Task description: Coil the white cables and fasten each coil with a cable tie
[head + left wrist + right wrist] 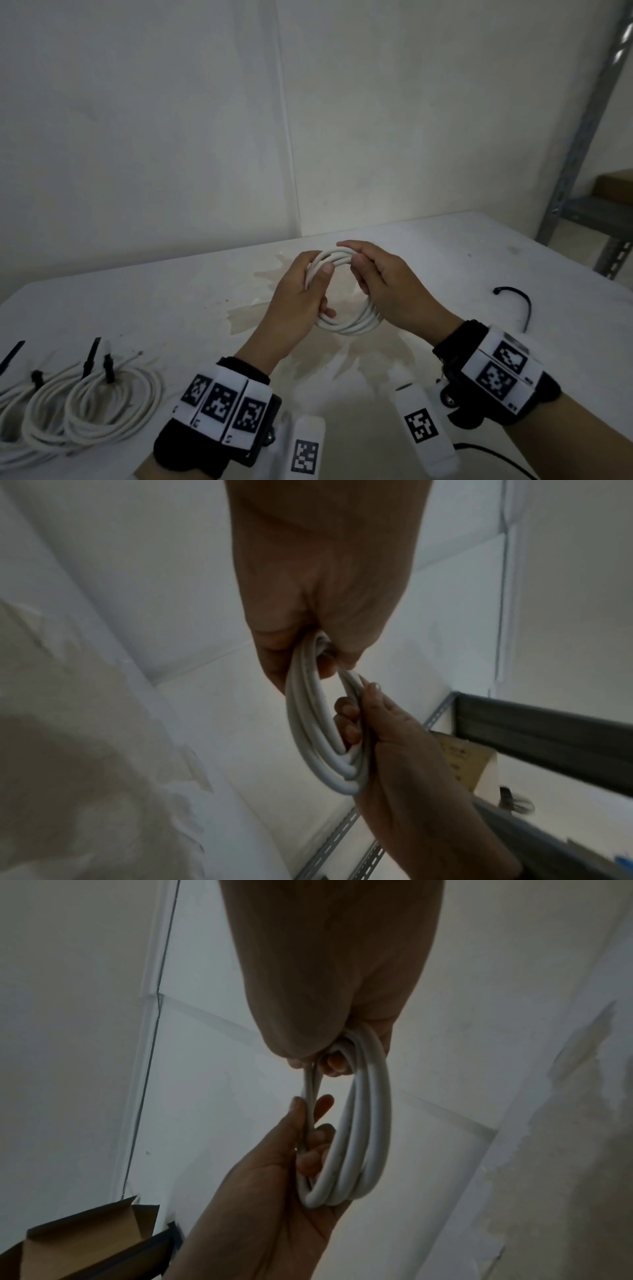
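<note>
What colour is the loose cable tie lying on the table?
Black; the loose curved cable tie shows best in the head view.

All three views are dim and greyish, with the brightest patch on the table (428, 246) just behind the coil (346, 323), soft shadows under it, straight lines bowing toward the edges, and both wrist views soft, the near palms dark and blurred above the coil.

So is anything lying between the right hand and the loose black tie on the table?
Nothing visible: bare table separates the right hand from the black cable tie. Both hands grip the white coil, though.
</note>
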Motion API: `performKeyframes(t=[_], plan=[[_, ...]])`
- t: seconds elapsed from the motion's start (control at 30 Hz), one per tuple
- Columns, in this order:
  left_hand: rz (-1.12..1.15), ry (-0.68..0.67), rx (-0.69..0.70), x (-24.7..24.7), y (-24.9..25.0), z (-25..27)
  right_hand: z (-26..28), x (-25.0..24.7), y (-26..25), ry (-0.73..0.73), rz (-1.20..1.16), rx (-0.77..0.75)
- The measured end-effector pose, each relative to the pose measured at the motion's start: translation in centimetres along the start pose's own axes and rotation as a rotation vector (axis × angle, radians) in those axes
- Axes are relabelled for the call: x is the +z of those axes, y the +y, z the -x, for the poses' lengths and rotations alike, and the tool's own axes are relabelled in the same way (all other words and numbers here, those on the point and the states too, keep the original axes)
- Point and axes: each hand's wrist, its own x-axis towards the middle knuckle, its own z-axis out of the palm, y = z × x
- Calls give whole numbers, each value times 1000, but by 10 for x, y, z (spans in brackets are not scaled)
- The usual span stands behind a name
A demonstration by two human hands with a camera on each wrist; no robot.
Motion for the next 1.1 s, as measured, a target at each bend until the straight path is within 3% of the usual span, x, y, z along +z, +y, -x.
performKeyframes(t=[0.1, 0.17, 0.3, 0.53, 0.67, 0.77, 0.9, 1.1], plan=[[-92, -45, 0, 10, 1, -5, 5, -9, 5, -4, 4, 14], [-60, -114, -124, 17, 4, -8, 10, -15, 11, -14, 13, 27], [231, -273, -370, 29, 13, -13, 20, -29, 21, -18, 6, 49], [283, -267, -278, 60, 9, -17, 25, -51, 33, 31, 43, 64], [292, -221, -268, 78, 0, -19, 28, -64, 38, -20, -11, 170], [328, -193, -283, 83, -5, -24, 32, -88, 49, 80, 8, 232], [335, -152, -280, 84, -9, -32, 43, -136, 83, 204, 222, 476], [347, -119, -288, 88, -13, -40, 59, -171, 122, -124, 813, 885]])
